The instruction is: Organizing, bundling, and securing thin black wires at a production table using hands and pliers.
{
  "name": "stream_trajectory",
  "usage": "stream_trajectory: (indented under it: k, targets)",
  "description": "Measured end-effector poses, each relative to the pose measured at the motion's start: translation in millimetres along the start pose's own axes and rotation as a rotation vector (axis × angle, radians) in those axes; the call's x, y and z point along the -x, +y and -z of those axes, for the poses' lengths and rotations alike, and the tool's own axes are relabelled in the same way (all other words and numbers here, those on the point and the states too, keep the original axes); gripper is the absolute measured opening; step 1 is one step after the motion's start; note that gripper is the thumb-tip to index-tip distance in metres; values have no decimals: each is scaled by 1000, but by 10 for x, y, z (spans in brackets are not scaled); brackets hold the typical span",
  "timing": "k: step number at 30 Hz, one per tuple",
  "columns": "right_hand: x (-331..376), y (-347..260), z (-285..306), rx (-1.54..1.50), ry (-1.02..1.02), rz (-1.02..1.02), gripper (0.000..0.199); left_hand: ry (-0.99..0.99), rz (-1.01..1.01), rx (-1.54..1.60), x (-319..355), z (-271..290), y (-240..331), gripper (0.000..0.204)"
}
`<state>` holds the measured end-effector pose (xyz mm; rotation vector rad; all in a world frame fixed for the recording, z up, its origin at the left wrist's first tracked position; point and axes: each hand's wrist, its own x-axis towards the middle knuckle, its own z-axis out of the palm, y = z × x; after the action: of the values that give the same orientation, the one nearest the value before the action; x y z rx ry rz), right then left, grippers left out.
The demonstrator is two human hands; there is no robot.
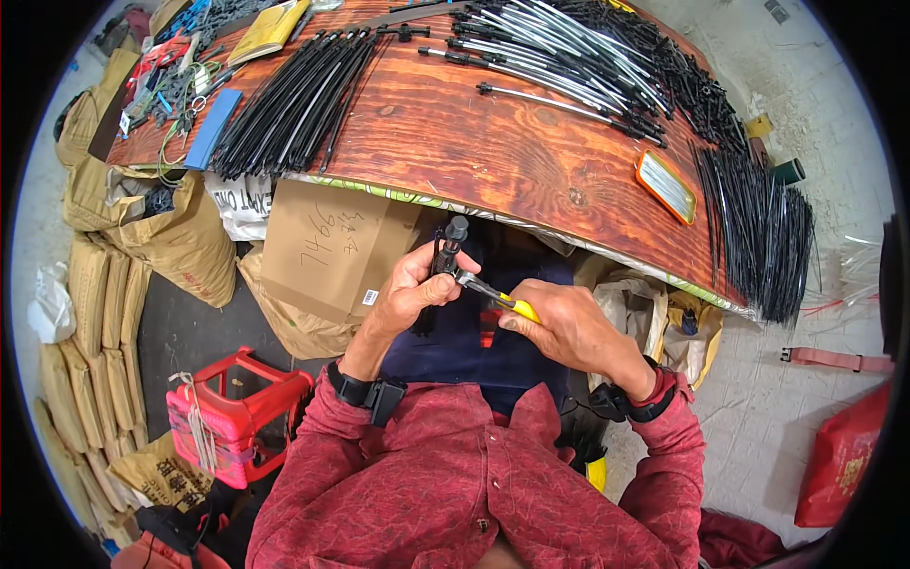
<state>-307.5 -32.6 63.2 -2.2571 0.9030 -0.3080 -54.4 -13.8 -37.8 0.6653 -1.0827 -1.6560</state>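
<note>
Close in front of my body, below the table's near edge, my left hand [415, 286] is closed round a black jointed plastic fitting [457, 230] with a rounded knob on top. Dark slender parts hang beneath that hand, though what they join to is hard to see. My right hand [573, 325] grips pliers [519, 307] by their yellow-and-black handles. The metal jaws meet the fitting next to my left fingertips; whether they are clamped on it is too small to tell.
On the wooden table [455, 142] lie a bundle of black rods [296, 100], silver telescopic rods [569, 57], more thin black rods [758, 228] and an orange-rimmed tray [665, 187]. A cardboard box [327, 251] stands below. A red plastic stool [242, 408] and stacked sacks [100, 313] are leftward.
</note>
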Motion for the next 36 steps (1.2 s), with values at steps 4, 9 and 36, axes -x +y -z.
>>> stream_trajectory:
  k: [4, 9, 36]
  targets:
    - [-21, 1, -21, 41, -10, 23, 36, -1, -31, 29, 16, 17, -46, 52]
    - [-10, 62, -110, -189, -69, 12, 47, 33, -83, 73, 0, -37, -23, 48]
    - [311, 301, -308, -1523, -536, -560, 70, 34, -97, 90, -73, 8, -50, 42]
